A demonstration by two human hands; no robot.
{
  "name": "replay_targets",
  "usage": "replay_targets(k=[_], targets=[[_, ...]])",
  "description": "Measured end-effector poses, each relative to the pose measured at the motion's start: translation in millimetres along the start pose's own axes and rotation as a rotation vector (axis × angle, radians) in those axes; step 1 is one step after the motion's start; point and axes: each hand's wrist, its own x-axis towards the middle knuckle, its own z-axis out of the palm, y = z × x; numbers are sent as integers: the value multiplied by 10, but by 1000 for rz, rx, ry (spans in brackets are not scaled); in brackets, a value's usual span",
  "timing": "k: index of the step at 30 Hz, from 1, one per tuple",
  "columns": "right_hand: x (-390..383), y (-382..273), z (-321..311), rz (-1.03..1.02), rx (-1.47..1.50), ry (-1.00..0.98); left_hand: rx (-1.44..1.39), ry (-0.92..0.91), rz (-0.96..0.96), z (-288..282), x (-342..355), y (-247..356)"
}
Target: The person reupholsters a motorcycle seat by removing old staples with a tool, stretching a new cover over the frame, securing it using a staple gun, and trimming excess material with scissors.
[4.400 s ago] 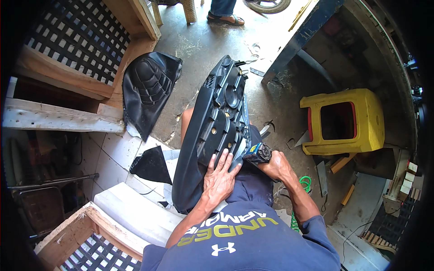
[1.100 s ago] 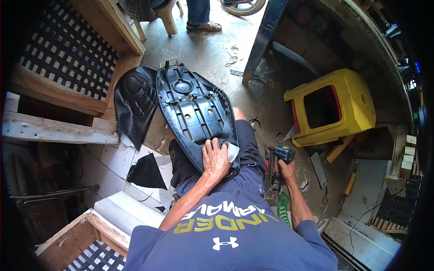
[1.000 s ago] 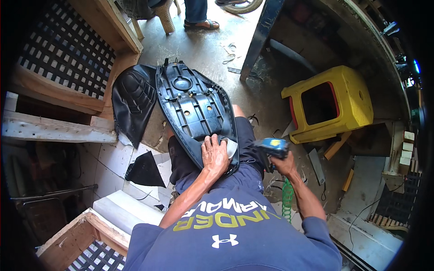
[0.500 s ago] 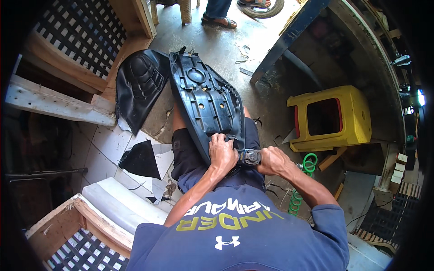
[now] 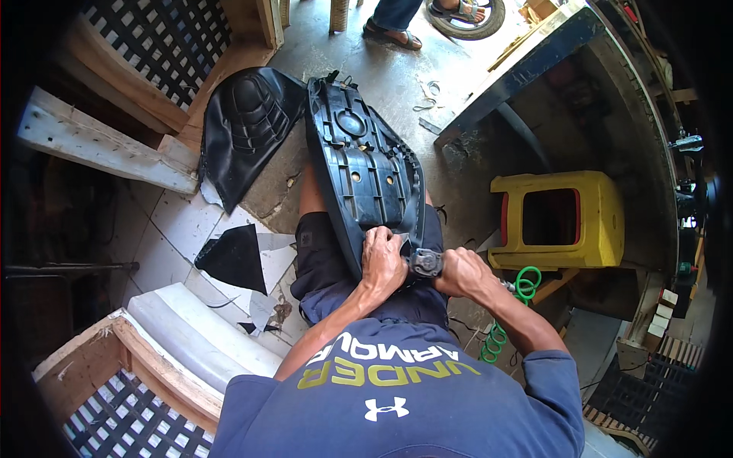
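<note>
A motorcycle seat point(image 5: 366, 173) lies underside up across my thighs, its black plastic base ribbed and its near end toward my belly. My left hand point(image 5: 382, 261) is closed at the near end, its fingers pinching the black cover's edge against the base. In my right hand point(image 5: 464, 273) is a pneumatic staple gun point(image 5: 426, 263), its head close beside my left fingers at the seat's rim. Whether its nose touches the cover cannot be made out. A green coiled air hose point(image 5: 527, 284) runs from behind the right hand.
A black molded seat cover point(image 5: 248, 126) lies left of the seat, with black scraps point(image 5: 233, 258) on the tiles. Wooden frames with woven straps point(image 5: 153, 328) stand at left. On the right are a yellow stool point(image 5: 599, 221) on its side and a bench leg point(image 5: 489, 95). Another person's feet point(image 5: 393, 34) show beyond.
The whole view has shifted slightly, so the seat appears a little farther right. Both hands keep their hold, and the staple gun stays at the seat's near rim.
</note>
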Motion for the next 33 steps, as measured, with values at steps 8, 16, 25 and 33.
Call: replay_targets(k=[8,16,25,33], targets=[[-6,141,-322,118,284,-57,32,-19,-7,-27,65,-6],[124,52,-78,-41,-14,43,-2,35,-5,186,41,-103],[172,225,-305,-2,274,25,33,-51,-10,-50,-1,-48],[238,-22,-134,1,-32,28,17,-90,-52,-3,-25,23]])
